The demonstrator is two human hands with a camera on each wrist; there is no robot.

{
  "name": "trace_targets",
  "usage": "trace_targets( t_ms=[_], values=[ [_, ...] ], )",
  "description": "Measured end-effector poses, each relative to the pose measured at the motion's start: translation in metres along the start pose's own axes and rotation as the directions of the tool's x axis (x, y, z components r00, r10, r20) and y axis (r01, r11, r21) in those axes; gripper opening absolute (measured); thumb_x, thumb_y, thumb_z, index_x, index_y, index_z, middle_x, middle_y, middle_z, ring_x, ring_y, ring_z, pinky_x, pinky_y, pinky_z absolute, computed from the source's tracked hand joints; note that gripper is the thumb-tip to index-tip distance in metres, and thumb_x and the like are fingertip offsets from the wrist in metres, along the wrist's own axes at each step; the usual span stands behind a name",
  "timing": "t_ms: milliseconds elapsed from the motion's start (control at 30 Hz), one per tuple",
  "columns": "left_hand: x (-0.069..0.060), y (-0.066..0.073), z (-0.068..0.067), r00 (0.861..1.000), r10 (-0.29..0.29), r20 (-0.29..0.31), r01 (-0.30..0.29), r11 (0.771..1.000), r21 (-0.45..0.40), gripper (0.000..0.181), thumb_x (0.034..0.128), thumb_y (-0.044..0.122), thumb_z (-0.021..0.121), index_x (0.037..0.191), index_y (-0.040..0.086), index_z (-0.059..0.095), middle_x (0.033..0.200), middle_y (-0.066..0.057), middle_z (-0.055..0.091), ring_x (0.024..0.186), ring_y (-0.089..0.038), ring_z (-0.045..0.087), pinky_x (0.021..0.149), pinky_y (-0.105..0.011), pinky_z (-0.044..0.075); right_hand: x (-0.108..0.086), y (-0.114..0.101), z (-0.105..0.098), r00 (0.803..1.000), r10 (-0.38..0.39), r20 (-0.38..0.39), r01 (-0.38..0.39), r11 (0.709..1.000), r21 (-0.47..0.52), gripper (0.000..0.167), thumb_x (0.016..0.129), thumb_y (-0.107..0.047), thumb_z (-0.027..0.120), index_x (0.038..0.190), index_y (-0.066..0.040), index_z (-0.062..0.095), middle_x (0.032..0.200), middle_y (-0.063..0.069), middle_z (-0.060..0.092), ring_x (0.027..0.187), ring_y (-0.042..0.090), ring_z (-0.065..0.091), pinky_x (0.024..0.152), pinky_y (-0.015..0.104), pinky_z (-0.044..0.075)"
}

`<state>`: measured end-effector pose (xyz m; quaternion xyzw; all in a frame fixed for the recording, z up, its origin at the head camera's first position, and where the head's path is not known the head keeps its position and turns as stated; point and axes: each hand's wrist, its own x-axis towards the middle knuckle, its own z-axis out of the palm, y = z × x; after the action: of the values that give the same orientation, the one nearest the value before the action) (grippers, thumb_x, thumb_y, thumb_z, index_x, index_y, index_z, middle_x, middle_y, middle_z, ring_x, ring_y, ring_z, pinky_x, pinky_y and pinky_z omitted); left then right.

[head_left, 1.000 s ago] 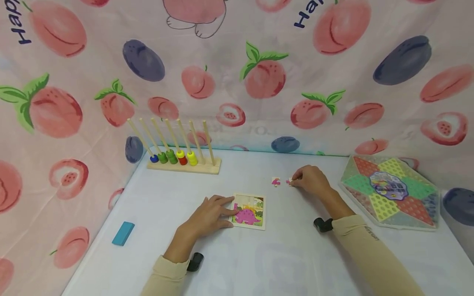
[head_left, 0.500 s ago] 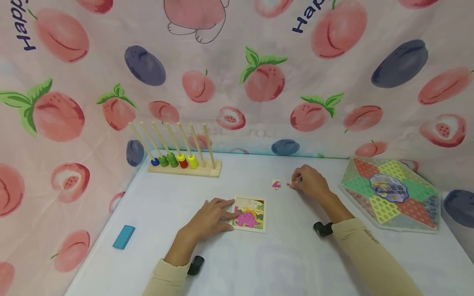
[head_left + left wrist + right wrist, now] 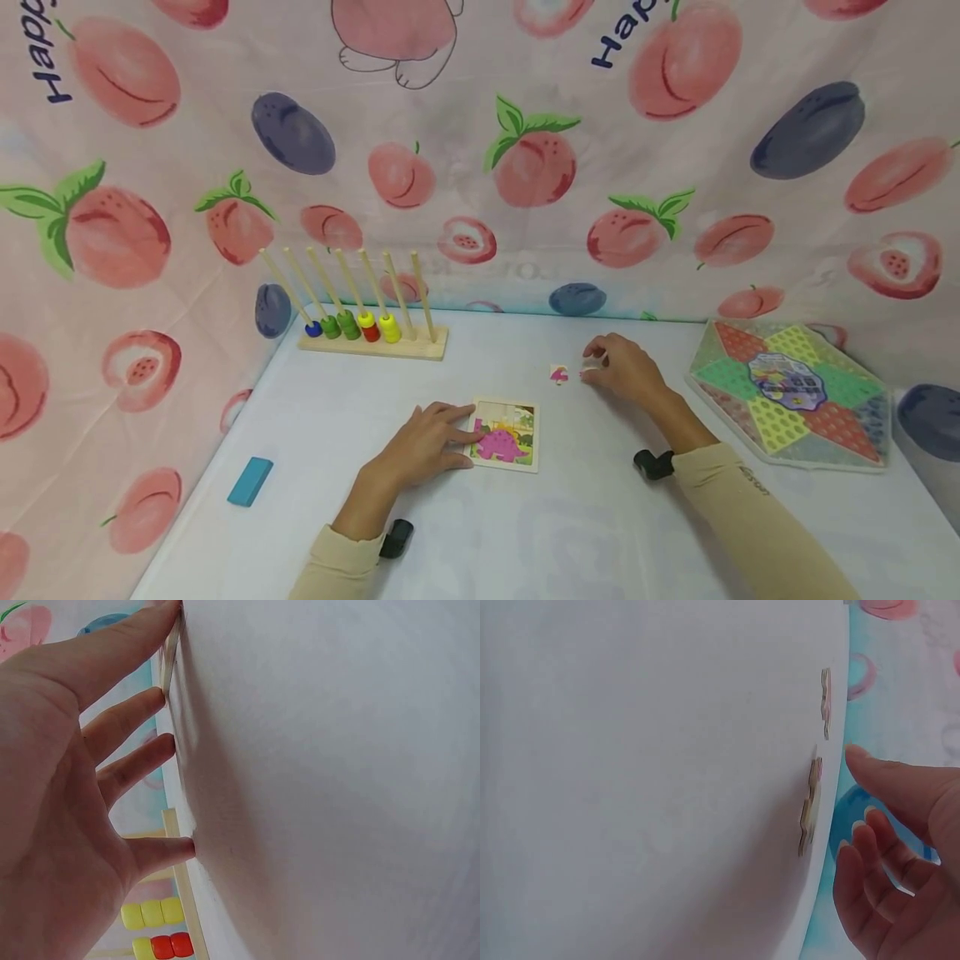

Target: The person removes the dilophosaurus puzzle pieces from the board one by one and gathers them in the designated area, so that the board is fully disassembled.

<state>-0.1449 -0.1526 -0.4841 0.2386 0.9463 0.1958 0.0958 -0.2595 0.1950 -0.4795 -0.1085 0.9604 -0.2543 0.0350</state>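
In the head view, my left hand [image 3: 423, 446] rests spread at the left edge of a small square dinosaur puzzle [image 3: 504, 446], index finger on its picture. The left wrist view shows this hand [image 3: 97, 765] with fingers extended and the puzzle's thin edge under the thumb. My right hand [image 3: 626, 371] hovers over a loose puzzle piece [image 3: 588, 375], partly hidden by the fingers. Another pink-and-white piece [image 3: 558, 375] lies just left of it. In the right wrist view, thumb and fingers stand apart, holding nothing, above the nearer piece [image 3: 808, 810], which may be two overlapping.
A wooden peg abacus [image 3: 372, 342] with coloured beads stands at the back left. A blue block [image 3: 251, 482] lies at the left. A hexagonal star-patterned game board [image 3: 787, 392] lies at the right. A fruit-print cloth [image 3: 465, 158] hangs behind the table.
My right thumb and index finger have spread apart from the loose piece they were touching. The left hand stays on the puzzle. The head view has shifted slightly.
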Motion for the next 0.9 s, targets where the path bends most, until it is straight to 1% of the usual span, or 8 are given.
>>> trace_targets(
  t_ms=[133, 233, 333, 400, 433, 567, 700, 900],
  values=[
    [0.002, 0.0, 0.001, 1.0, 0.0, 0.005, 0.0, 1.0, -0.012, 0.044, 0.087, 0.035, 0.08, 0.13, 0.03, 0.071, 0.157, -0.001, 0.051, 0.145, -0.03, 0.045, 0.116, -0.077, 0.027, -0.001, -0.001, 0.002, 0.999, 0.022, 0.03, -0.023, 0.999, 0.027, 0.032, 0.087, -0.025, 0.082, 0.113, -0.012, 0.069, 0.111, 0.011, 0.067, 0.099, 0.027, 0.062, 0.084, 0.041, 0.056],
    [0.002, 0.0, 0.001, 1.0, 0.0, 0.016, 0.0, 1.0, -0.008, 0.044, 0.087, 0.035, 0.08, 0.13, 0.03, 0.071, 0.157, -0.002, 0.052, 0.145, -0.031, 0.045, 0.116, -0.077, 0.027, -0.001, -0.003, 0.004, 0.999, 0.028, 0.045, -0.03, 0.999, 0.04, 0.034, 0.087, -0.026, 0.082, 0.115, -0.012, 0.069, 0.112, 0.01, 0.068, 0.099, 0.025, 0.061, 0.082, 0.039, 0.056],
    [0.002, -0.001, 0.001, 1.0, -0.001, 0.016, 0.001, 1.0, 0.004, 0.044, 0.0869, 0.036, 0.08, 0.13, 0.031, 0.071, 0.157, -0.001, 0.052, 0.144, -0.03, 0.045, 0.115, -0.077, 0.028, 0.0, -0.006, 0.005, 0.999, 0.009, 0.038, -0.011, 0.999, 0.047, 0.034, 0.086, -0.027, 0.082, 0.115, -0.012, 0.07, 0.111, 0.01, 0.068, 0.098, 0.025, 0.062, 0.081, 0.037, 0.056],
    [0.003, -0.002, 0.0, 1.0, 0.001, 0.007, -0.001, 1.0, 0.006, 0.043, 0.0867, 0.035, 0.08, 0.129, 0.031, 0.071, 0.157, -0.001, 0.052, 0.144, -0.03, 0.046, 0.115, -0.077, 0.029, 0.002, -0.008, 0.004, 1.0, -0.008, 0.027, 0.007, 0.999, 0.052, 0.034, 0.086, -0.027, 0.082, 0.114, -0.012, 0.07, 0.11, 0.01, 0.068, 0.097, 0.024, 0.062, 0.079, 0.037, 0.055],
    [0.001, -0.003, 0.001, 1.0, -0.001, 0.003, 0.001, 1.0, 0.005, 0.043, 0.0867, 0.035, 0.08, 0.129, 0.031, 0.071, 0.157, -0.001, 0.052, 0.144, -0.03, 0.046, 0.115, -0.076, 0.029, 0.002, -0.009, 0.005, 1.0, -0.016, 0.025, 0.015, 0.998, 0.054, 0.034, 0.086, -0.026, 0.082, 0.114, -0.013, 0.07, 0.11, 0.009, 0.068, 0.097, 0.024, 0.063, 0.079, 0.037, 0.055],
    [-0.002, -0.004, 0.001, 1.0, -0.002, -0.005, 0.002, 1.0, 0.003, 0.043, 0.0869, 0.035, 0.08, 0.129, 0.03, 0.071, 0.157, -0.001, 0.052, 0.144, -0.03, 0.046, 0.115, -0.077, 0.029, 0.002, -0.015, 0.006, 0.999, -0.038, 0.027, 0.037, 0.998, 0.054, 0.034, 0.087, -0.026, 0.082, 0.115, -0.012, 0.07, 0.109, 0.009, 0.068, 0.097, 0.024, 0.063, 0.08, 0.039, 0.055],
    [-0.002, -0.004, 0.001, 1.0, -0.002, 0.0, 0.002, 1.0, 0.015, 0.044, 0.0879, 0.036, 0.079, 0.13, 0.03, 0.07, 0.158, -0.002, 0.051, 0.145, -0.03, 0.045, 0.116, -0.075, 0.029, 0.001, -0.02, 0.006, 0.998, -0.064, 0.026, 0.063, 0.997, 0.053, 0.035, 0.087, -0.025, 0.081, 0.117, -0.01, 0.07, 0.11, 0.01, 0.067, 0.097, 0.025, 0.063, 0.081, 0.04, 0.055],
    [-0.001, -0.002, 0.0, 1.0, 0.008, 0.007, -0.008, 1.0, 0.024, 0.045, 0.0888, 0.038, 0.078, 0.132, 0.031, 0.069, 0.158, -0.002, 0.05, 0.145, -0.029, 0.044, 0.117, -0.075, 0.029, -0.001, -0.025, 0.005, 0.995, -0.088, 0.035, 0.086, 0.995, 0.053, 0.038, 0.087, -0.026, 0.082, 0.119, -0.011, 0.069, 0.11, 0.01, 0.068, 0.096, 0.023, 0.063, 0.078, 0.035, 0.053]
  ],
)
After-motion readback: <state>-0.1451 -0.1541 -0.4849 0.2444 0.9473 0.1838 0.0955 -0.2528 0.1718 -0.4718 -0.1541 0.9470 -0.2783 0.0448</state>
